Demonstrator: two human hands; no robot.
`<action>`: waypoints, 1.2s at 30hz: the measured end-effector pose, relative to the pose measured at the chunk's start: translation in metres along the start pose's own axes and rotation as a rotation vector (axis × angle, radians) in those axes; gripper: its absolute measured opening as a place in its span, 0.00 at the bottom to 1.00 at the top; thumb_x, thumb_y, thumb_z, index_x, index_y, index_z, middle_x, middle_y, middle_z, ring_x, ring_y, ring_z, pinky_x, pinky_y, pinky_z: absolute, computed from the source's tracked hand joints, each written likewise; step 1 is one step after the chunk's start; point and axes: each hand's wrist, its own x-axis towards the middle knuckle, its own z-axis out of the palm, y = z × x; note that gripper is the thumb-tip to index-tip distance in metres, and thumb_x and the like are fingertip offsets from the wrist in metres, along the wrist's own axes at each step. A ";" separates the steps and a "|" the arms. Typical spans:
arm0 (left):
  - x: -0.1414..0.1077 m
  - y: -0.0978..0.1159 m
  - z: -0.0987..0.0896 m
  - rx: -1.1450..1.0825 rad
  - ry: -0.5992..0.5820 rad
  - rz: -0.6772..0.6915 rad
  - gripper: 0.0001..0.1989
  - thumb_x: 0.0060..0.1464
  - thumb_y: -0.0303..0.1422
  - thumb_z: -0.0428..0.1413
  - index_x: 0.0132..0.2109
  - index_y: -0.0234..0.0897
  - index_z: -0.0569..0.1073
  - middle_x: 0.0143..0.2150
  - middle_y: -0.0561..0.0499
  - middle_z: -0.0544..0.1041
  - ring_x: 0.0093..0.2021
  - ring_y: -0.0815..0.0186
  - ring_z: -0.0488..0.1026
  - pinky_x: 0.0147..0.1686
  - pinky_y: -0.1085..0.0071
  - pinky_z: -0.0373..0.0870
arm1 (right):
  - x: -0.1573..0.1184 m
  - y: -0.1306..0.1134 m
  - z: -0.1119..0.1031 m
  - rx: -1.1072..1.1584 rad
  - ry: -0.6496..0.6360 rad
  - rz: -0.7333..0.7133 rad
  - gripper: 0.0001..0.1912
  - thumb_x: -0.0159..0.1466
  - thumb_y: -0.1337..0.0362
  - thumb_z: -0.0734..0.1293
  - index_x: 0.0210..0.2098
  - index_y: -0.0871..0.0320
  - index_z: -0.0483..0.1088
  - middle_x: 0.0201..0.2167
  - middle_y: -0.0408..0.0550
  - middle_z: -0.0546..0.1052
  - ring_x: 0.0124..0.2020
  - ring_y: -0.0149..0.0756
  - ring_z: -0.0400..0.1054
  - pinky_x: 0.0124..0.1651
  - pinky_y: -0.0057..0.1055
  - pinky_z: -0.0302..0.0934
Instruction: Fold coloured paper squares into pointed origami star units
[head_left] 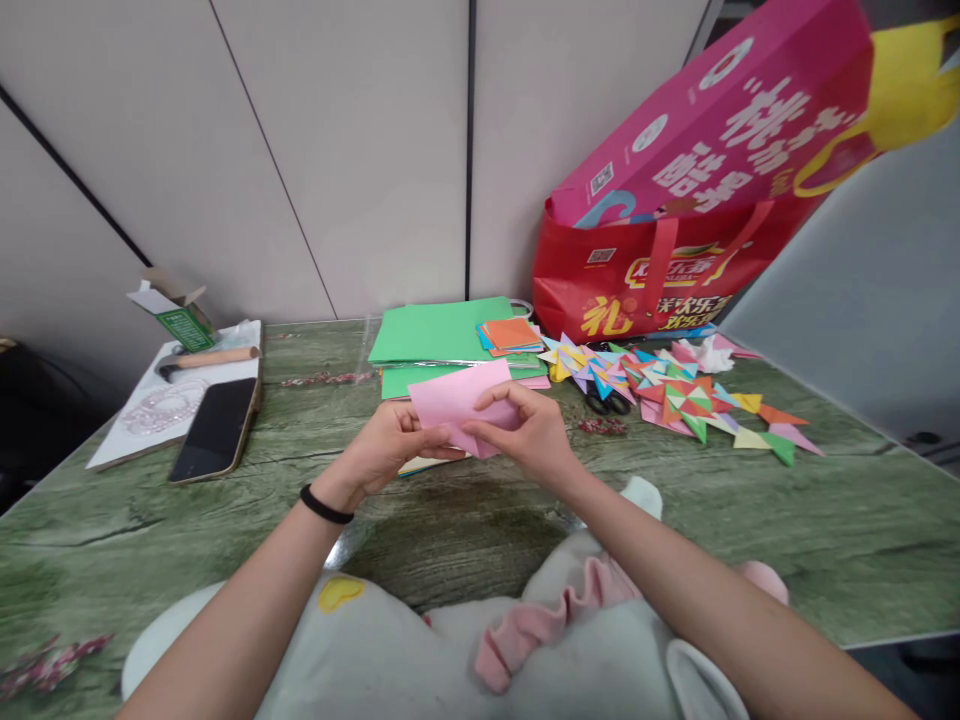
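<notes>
A pink sheet of paper (450, 397) is held up above the middle of the table, with a bent or folded part along its lower edge. My left hand (386, 440) pinches its lower left side between thumb and fingers. On the right side, my right hand (525, 425) grips the same sheet, thumb and index finger close together on its face. Behind the pink sheet lies green paper (427, 330), with a small stack of orange and blue squares (512, 334) on it. Part of a pale sheet shows beneath my hands.
Folded colourful paper pieces (686, 398) and black scissors (609, 403) lie at the right. A red bag (600, 285) stands behind them. At the left are a phone (215, 428), a hammer (217, 357) and an open box (184, 322). A pale plush thing (405, 660) is near my body.
</notes>
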 end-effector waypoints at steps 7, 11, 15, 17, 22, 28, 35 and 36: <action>0.000 -0.001 0.001 0.060 -0.004 0.025 0.12 0.44 0.32 0.60 0.36 0.27 0.77 0.36 0.41 0.79 0.38 0.59 0.75 0.45 0.60 0.70 | 0.001 0.001 -0.001 0.011 -0.007 -0.007 0.10 0.49 0.61 0.71 0.29 0.58 0.69 0.29 0.44 0.75 0.32 0.33 0.68 0.37 0.30 0.60; 0.000 -0.002 0.001 0.071 0.001 0.035 0.12 0.45 0.32 0.60 0.36 0.28 0.77 0.36 0.42 0.79 0.38 0.59 0.76 0.44 0.61 0.70 | 0.002 0.001 -0.001 0.005 -0.016 0.004 0.11 0.49 0.60 0.71 0.29 0.58 0.69 0.29 0.45 0.75 0.32 0.34 0.68 0.38 0.31 0.61; 0.000 -0.002 0.001 0.068 0.015 0.029 0.12 0.44 0.32 0.60 0.36 0.28 0.77 0.36 0.42 0.79 0.37 0.60 0.76 0.43 0.62 0.71 | 0.002 0.001 -0.002 0.015 -0.018 0.002 0.11 0.49 0.59 0.71 0.29 0.58 0.69 0.29 0.45 0.75 0.32 0.34 0.68 0.38 0.31 0.61; 0.000 -0.002 0.001 0.080 0.007 0.025 0.12 0.44 0.32 0.61 0.36 0.28 0.77 0.35 0.42 0.79 0.37 0.59 0.76 0.42 0.62 0.72 | 0.002 0.002 -0.002 0.026 -0.030 0.006 0.11 0.49 0.60 0.71 0.29 0.57 0.69 0.30 0.45 0.75 0.33 0.34 0.68 0.38 0.31 0.61; -0.001 -0.001 0.003 0.072 -0.026 0.030 0.13 0.44 0.31 0.60 0.39 0.29 0.76 0.36 0.42 0.79 0.37 0.59 0.76 0.39 0.63 0.73 | 0.001 0.002 -0.002 0.031 -0.078 0.018 0.12 0.49 0.59 0.71 0.30 0.57 0.69 0.30 0.45 0.75 0.33 0.35 0.68 0.37 0.30 0.61; 0.000 -0.002 0.005 0.068 0.003 0.016 0.14 0.43 0.32 0.61 0.38 0.29 0.76 0.36 0.42 0.79 0.37 0.58 0.76 0.40 0.62 0.73 | 0.002 0.005 -0.002 -0.004 -0.058 -0.026 0.11 0.49 0.60 0.71 0.30 0.57 0.69 0.29 0.44 0.73 0.33 0.34 0.67 0.38 0.31 0.60; 0.005 -0.007 0.007 -0.015 0.126 0.079 0.18 0.42 0.32 0.61 0.43 0.29 0.75 0.40 0.43 0.78 0.40 0.57 0.75 0.45 0.56 0.70 | 0.000 -0.002 0.003 -0.212 0.133 -0.168 0.07 0.50 0.63 0.69 0.27 0.56 0.67 0.47 0.51 0.63 0.52 0.43 0.58 0.51 0.40 0.55; 0.005 -0.008 0.008 -0.033 0.142 0.091 0.19 0.42 0.32 0.62 0.43 0.29 0.74 0.40 0.43 0.78 0.40 0.57 0.75 0.45 0.56 0.70 | -0.001 -0.003 0.005 -0.233 0.134 -0.173 0.08 0.50 0.63 0.69 0.28 0.56 0.67 0.49 0.51 0.61 0.54 0.44 0.56 0.52 0.41 0.54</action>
